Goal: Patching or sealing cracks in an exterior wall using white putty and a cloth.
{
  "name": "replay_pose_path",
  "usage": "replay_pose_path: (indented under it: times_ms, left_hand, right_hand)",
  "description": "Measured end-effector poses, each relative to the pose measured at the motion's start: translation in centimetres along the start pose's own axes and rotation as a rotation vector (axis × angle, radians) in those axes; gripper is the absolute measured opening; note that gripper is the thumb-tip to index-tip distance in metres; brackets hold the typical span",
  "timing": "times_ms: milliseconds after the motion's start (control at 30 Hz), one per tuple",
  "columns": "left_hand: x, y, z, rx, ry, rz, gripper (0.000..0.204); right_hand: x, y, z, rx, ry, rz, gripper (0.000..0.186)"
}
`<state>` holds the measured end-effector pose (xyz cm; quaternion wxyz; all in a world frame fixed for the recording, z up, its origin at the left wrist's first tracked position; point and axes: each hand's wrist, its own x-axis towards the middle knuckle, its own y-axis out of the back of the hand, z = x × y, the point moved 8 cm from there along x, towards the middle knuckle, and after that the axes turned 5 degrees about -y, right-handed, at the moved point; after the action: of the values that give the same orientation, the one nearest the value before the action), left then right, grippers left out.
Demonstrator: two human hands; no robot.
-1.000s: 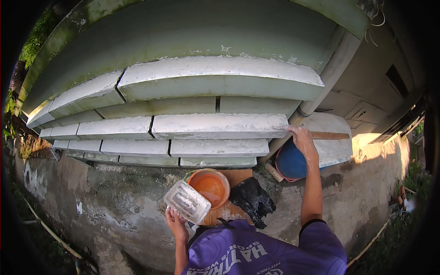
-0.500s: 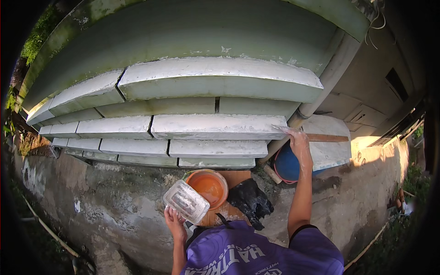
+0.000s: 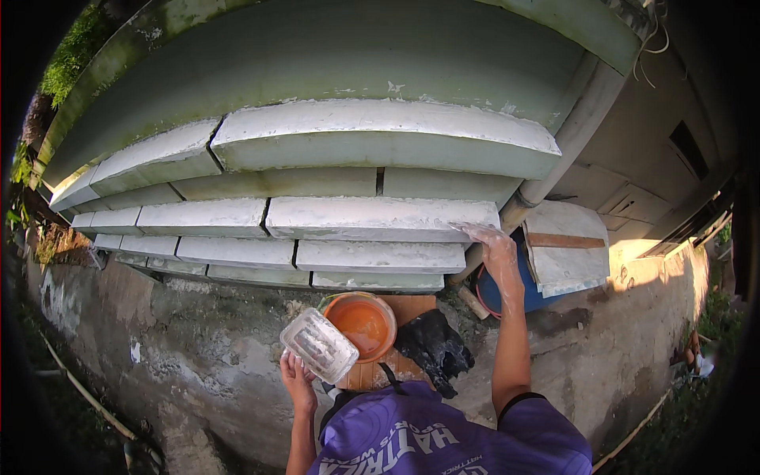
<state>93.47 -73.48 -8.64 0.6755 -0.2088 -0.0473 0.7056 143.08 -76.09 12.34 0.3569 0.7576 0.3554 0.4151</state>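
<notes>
My left hand (image 3: 296,378) grips the lower left side of a clear rectangular plastic container (image 3: 320,346), smeared inside with white paste. My right hand (image 3: 492,244), whitened at the fingers, reaches to the right end of a white-coated ledge (image 3: 380,215). Its fingers stretch to the left along the ledge's front edge and touch it; no tool shows in them. Right beside the container, partly behind it, stands an orange bucket (image 3: 360,324) with liquid in it.
A crumpled black plastic bag (image 3: 434,348) lies right of the bucket. Near my right forearm are a blue tub (image 3: 500,285), a pale sheet with a wooden strip (image 3: 564,241) and a vertical pipe (image 3: 546,186). More white-topped ledges (image 3: 380,127) rise above and below.
My right hand has slid a little left along the ledge's front edge, its fingers now lying flatter. The left hand still holds the container in nearly the same place.
</notes>
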Motion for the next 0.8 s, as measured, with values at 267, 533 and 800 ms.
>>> replay_pose_path:
  times_ms: [267,533,800]
  left_hand:
    - [-0.3,-1.8,0.8,0.012,-0.003,0.022,0.035]
    - [-1.1,-1.2,0.9,0.003,-0.012,0.077,0.026]
    - [-0.8,-0.7,0.3,-0.049,-0.005,0.012,0.039]
  right_hand:
    - [1.1,-6.7,-0.1,-0.259,0.1,0.131,0.042]
    - [2.0,-1.4,-4.1,-0.077,0.192,0.181,0.046]
    - [-0.5,-7.7,-4.4,-0.195,0.124,0.039,0.033]
